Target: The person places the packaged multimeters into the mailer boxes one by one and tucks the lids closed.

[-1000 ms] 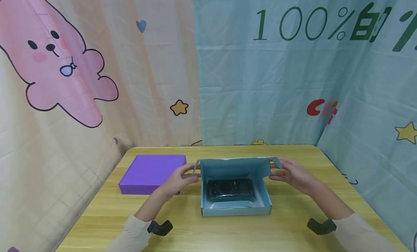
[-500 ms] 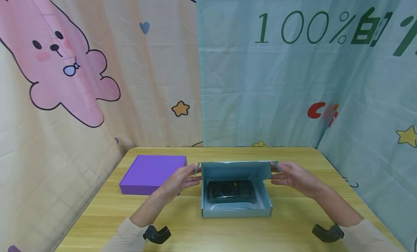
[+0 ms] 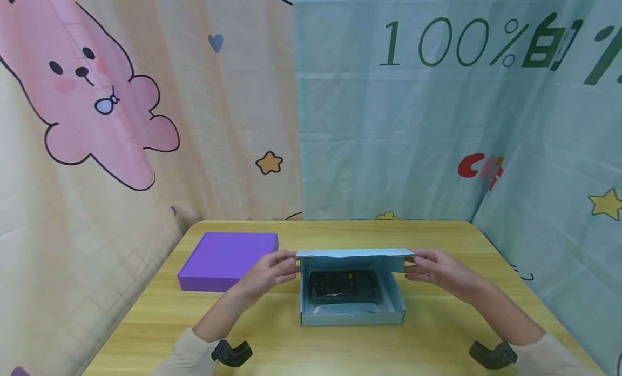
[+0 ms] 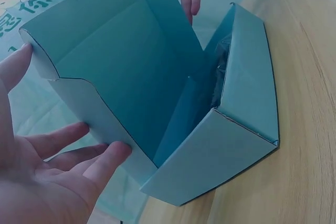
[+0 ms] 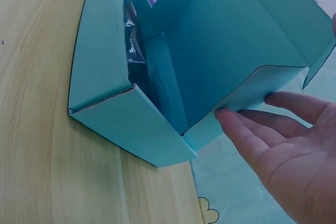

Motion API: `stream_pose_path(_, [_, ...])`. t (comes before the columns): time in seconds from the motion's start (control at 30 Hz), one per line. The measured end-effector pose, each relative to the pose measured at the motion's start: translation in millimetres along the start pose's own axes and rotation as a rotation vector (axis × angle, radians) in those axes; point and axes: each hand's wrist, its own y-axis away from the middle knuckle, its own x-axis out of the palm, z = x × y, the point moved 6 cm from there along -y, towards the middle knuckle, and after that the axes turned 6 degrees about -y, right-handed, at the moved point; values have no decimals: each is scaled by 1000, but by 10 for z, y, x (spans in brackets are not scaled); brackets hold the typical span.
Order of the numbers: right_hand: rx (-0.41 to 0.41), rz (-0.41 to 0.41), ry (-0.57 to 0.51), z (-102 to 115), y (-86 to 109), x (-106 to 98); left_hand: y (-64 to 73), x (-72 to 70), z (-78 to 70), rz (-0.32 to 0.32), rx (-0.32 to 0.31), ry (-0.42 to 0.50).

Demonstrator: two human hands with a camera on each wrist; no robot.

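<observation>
A light-blue cardboard box (image 3: 352, 317) stands on the table with its lid (image 3: 355, 253) partly lowered over it. Inside lies a black multimeter (image 3: 345, 287), apparently in clear plastic. My left hand (image 3: 264, 274) touches the lid's left side; in the left wrist view its fingertips (image 4: 119, 150) press the side flap (image 4: 97, 111), and the thumb meets the front flap's corner. On the opposite side, my right hand (image 3: 439, 270) presses the lid's right flap (image 5: 252, 90) with fairly straight fingers (image 5: 247, 135). From the wrist views, the multimeter is mostly hidden by the box wall.
A closed purple box (image 3: 228, 257) lies on the wooden table (image 3: 355, 351), just left of the left hand. Patterned curtains (image 3: 233, 122) hang behind the table and along its sides.
The lid has tilted forward and down, so its upper face now shows as a thin strip. Both hands have moved slightly down with it. The multimeter and purple box stay put.
</observation>
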Motion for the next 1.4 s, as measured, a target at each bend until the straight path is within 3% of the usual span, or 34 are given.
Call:
stream_pose_path(0.4, [9, -15, 40, -20, 50, 33, 12, 9, 27, 21, 9, 27])
stream_pose_path(0.63, [48, -48, 105, -94, 79, 54, 59, 26, 65, -23, -3, 35])
stream_pose_path(0.93, [140, -116, 241, -221, 198, 128, 143, 77, 155, -5, -16, -216])
stream_pose_path(1.13, [169, -135, 246, -319, 260, 134, 177, 96, 193, 7, -14, -263])
stream_pose_path(1.4, [167, -138, 244, -403, 310, 142, 208, 165, 237, 32, -21, -252])
